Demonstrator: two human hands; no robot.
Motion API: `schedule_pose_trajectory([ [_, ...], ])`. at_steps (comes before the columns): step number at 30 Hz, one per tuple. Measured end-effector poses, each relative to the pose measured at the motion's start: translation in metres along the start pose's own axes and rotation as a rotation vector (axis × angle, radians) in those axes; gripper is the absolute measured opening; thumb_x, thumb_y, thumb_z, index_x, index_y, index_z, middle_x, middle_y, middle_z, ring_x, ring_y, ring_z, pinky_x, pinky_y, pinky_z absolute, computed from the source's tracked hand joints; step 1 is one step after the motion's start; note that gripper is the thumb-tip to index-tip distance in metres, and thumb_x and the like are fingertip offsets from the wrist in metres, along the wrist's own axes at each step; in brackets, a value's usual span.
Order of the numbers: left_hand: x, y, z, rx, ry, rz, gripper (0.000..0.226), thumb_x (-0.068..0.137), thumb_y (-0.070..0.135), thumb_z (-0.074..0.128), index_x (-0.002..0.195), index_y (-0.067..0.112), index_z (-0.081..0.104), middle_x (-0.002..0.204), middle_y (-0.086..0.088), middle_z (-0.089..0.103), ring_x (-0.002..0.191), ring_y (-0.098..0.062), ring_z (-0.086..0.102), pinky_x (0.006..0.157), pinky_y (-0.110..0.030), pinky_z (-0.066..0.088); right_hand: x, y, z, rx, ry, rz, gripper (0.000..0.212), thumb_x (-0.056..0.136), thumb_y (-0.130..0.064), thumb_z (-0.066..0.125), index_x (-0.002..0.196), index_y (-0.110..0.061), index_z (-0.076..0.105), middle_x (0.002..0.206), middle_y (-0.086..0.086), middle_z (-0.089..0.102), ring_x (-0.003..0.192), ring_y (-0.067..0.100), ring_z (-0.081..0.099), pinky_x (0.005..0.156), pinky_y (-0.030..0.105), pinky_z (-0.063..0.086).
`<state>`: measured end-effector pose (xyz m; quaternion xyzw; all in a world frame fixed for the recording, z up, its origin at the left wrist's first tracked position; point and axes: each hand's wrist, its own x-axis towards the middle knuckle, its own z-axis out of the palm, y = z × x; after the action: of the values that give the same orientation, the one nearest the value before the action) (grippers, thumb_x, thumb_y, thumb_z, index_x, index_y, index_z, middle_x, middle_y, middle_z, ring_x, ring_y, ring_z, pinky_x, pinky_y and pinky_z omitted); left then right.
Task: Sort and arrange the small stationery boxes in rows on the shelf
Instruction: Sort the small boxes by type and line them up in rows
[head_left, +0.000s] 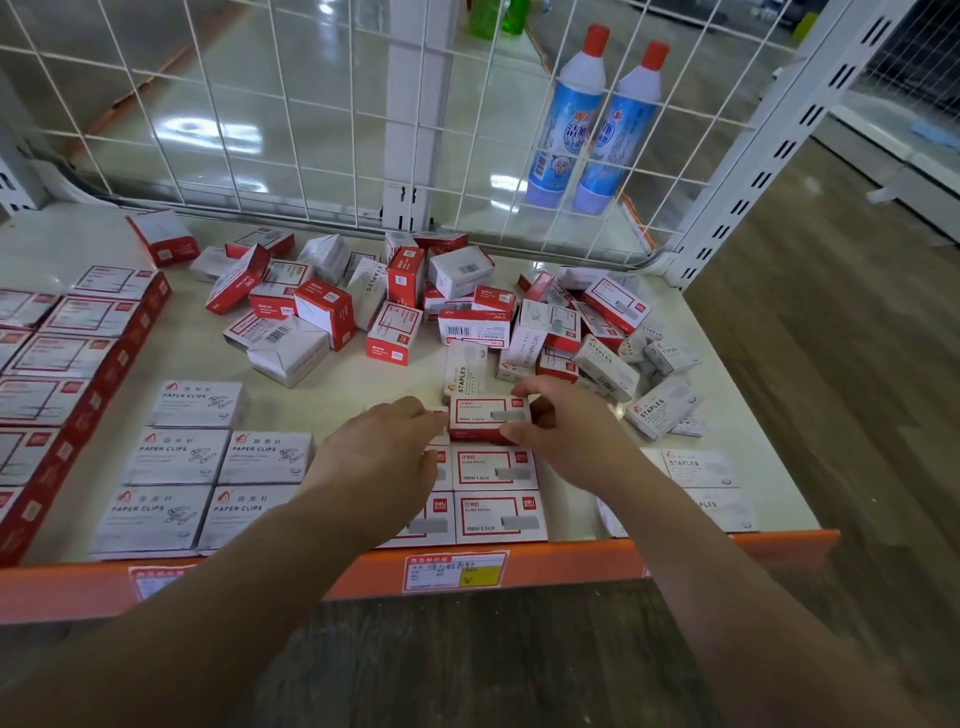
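Two hands on one red-framed staple box (489, 419), which sits at the back of the red-framed staple column, directly behind the two placed staple boxes (496, 491) and well short of the loose pile (415, 306). Right hand (563, 428) pinches the box by its right end, thumb on the near edge, fingers over the far corner. Left hand (384, 447) reaches to the box's left end, fingertips touching or just at it; whether it grips I cannot tell, fingers look loosely curled.

Step in hand, as I judge: seating this box as third in its column. To do it well: slide it toward the two placed boxes until edges touch, label facing up and reading the same way, left side flush with the neighbour boxes hidden under the left hand. Use the left fingers as a stop, push with the right. Keep it off the white STAPLES box (466, 371) just behind it.

Left of the staple box: paper clip boxes (202, 462) in rows. Right of it: flat white STAPLES boxes (698, 467) near the shelf's orange front edge (571, 558). Plenty unsorted behind.
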<state>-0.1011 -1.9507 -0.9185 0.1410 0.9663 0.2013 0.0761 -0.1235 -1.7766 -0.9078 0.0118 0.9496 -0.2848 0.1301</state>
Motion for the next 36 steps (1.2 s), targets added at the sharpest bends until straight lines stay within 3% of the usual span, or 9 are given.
schedule_pose_trajectory([
  [4, -0.001, 0.001, 0.000, 0.019, -0.010, 0.003, 0.041, 0.097, 0.031, 0.040, 0.138, 0.030, 0.037, 0.131, 0.012, 0.045, 0.118, -0.011, 0.045, 0.081, -0.021, 0.046, 0.002, 0.000, -0.003, -0.026, -0.043, -0.009, 0.034, 0.085, -0.018, 0.066, 0.116, -0.022, 0.053, 0.114, -0.002, 0.060, 0.104, 0.016, 0.056, 0.088, 0.028, 0.049],
  [11, -0.001, 0.001, -0.001, 0.068, -0.034, 0.031, 0.041, 0.097, 0.030, 0.040, 0.138, 0.032, 0.037, 0.132, 0.010, 0.043, 0.121, -0.014, 0.043, 0.092, -0.029, 0.049, 0.003, 0.001, -0.001, -0.057, -0.071, -0.058, 0.033, 0.090, -0.020, 0.059, 0.122, -0.018, 0.057, 0.119, -0.001, 0.060, 0.102, 0.011, 0.055, 0.081, 0.019, 0.044],
  [24, -0.001, 0.002, -0.001, 0.126, -0.058, 0.044, 0.044, 0.097, 0.032, 0.041, 0.140, 0.033, 0.035, 0.137, 0.009, 0.040, 0.121, -0.015, 0.042, 0.094, -0.029, 0.048, 0.000, 0.003, 0.005, -0.065, -0.049, -0.041, 0.042, 0.085, -0.009, 0.062, 0.125, -0.018, 0.054, 0.126, 0.002, 0.052, 0.108, 0.017, 0.053, 0.093, 0.027, 0.046],
  [30, -0.001, 0.005, 0.000, 0.154, -0.084, 0.017, 0.045, 0.096, 0.030, 0.044, 0.140, 0.031, 0.033, 0.140, 0.008, 0.037, 0.125, -0.017, 0.040, 0.095, -0.033, 0.047, -0.009, 0.002, 0.010, -0.002, 0.023, -0.008, 0.043, 0.088, -0.010, 0.060, 0.129, -0.022, 0.051, 0.132, 0.001, 0.048, 0.113, 0.017, 0.051, 0.094, 0.027, 0.045],
  [36, -0.009, 0.011, -0.003, 0.138, -0.107, -0.015, 0.045, 0.096, 0.028, 0.044, 0.139, 0.029, 0.033, 0.145, 0.007, 0.033, 0.129, -0.017, 0.038, 0.096, -0.034, 0.045, -0.027, 0.011, 0.005, 0.047, 0.161, 0.023, 0.037, 0.090, -0.012, 0.056, 0.126, -0.023, 0.053, 0.128, -0.003, 0.052, 0.102, 0.006, 0.048, 0.089, 0.020, 0.044],
])
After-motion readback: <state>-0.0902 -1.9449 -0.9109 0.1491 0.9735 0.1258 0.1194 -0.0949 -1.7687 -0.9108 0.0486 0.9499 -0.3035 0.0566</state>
